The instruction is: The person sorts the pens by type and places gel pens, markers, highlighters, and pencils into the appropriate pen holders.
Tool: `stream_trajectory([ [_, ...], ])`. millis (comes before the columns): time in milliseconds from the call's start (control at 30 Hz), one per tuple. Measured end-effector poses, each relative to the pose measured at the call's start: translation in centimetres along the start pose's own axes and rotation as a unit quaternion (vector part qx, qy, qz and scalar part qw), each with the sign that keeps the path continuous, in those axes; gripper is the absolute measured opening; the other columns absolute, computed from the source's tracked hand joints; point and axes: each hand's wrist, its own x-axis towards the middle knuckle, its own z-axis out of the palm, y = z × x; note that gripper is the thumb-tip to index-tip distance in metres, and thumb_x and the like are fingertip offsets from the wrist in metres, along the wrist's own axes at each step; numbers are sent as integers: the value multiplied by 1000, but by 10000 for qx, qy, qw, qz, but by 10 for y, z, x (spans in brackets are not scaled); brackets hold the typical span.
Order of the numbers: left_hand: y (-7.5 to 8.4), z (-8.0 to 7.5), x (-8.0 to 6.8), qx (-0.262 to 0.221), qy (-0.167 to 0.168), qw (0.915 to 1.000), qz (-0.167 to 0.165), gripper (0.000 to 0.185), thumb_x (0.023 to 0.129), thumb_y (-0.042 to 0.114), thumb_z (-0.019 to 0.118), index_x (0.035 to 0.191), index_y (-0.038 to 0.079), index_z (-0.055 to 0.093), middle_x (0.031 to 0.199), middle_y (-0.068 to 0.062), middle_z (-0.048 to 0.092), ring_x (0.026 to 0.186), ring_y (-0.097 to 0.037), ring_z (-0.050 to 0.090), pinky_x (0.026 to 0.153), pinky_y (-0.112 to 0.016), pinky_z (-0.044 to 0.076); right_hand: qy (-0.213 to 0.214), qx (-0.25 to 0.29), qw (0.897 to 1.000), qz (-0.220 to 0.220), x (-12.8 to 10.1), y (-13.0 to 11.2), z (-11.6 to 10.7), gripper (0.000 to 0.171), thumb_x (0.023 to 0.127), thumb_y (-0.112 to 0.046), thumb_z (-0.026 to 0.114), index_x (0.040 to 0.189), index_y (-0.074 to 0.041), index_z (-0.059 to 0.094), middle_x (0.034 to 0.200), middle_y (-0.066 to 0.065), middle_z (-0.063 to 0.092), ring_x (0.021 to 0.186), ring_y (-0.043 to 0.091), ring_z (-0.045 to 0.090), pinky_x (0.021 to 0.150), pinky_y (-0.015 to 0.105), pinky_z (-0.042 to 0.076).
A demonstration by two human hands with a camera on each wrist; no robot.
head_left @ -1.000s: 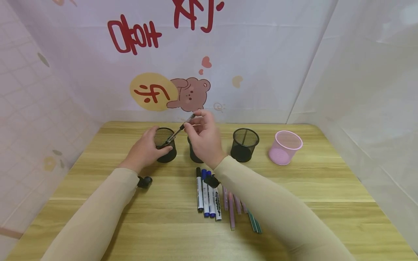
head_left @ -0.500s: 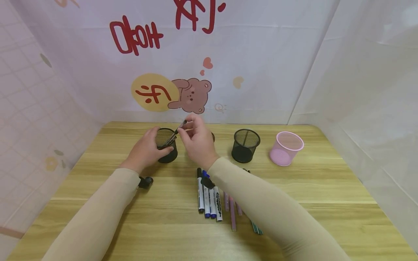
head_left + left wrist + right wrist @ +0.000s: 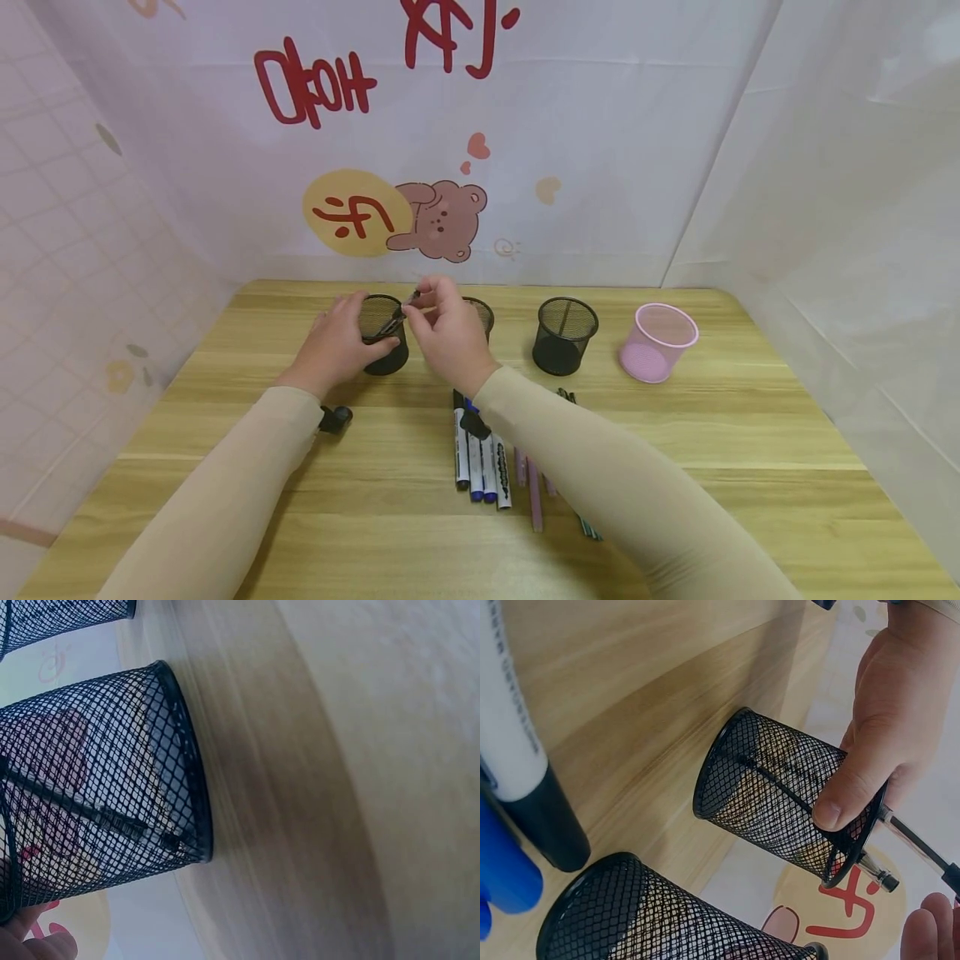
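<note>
steadying the left cup [image 3: 384, 333] at centre frame, your left hand [image 3: 333, 346] curls round its mesh wall so it can't tip. your right hand [image 3: 446, 333] pinches a pen [image 3: 401, 315] by its top end, tip slanting down inside that cup. markers [image 3: 480, 454] lie lower centre on the table [image 3: 750, 467].

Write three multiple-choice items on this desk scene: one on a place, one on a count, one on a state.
1. Where is the pink cup?
A. right end of the cup row
B. left end
C. beside the markers

2. How many black mesh cups stand on the table?
A. one
B. three
C. five

3. What is the left hand doing?
A. lying flat
B. pinching a marker
C. gripping the leftmost mesh cup

Key: 1 A, it stands rightmost. 2 B, three show in the head view. 3 C, its thumb presses the cup's wall while the right hand lowers a pen in.
</note>
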Motion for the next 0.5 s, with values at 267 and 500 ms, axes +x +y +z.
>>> stream_trajectory([
  [267,0,0,0,13,-38,10000,-13,102,92,59,74,163,1,28,165,-26,36,155,-48,29,127,-69,18,-154,-152,9996,198,-1,3,2,26,105,-20,66,126,-6,57,115,10,75,88,19,75,67,22,56],
  [500,1,1,0,-28,-11,10000,-7,99,93,52,76,163,0,28,165,-27,36,156,-49,27,126,-69,19,-324,-233,9988,280,-3,4,2,25,106,-21,65,126,-8,59,117,9,76,92,19,76,67,23,55],
])
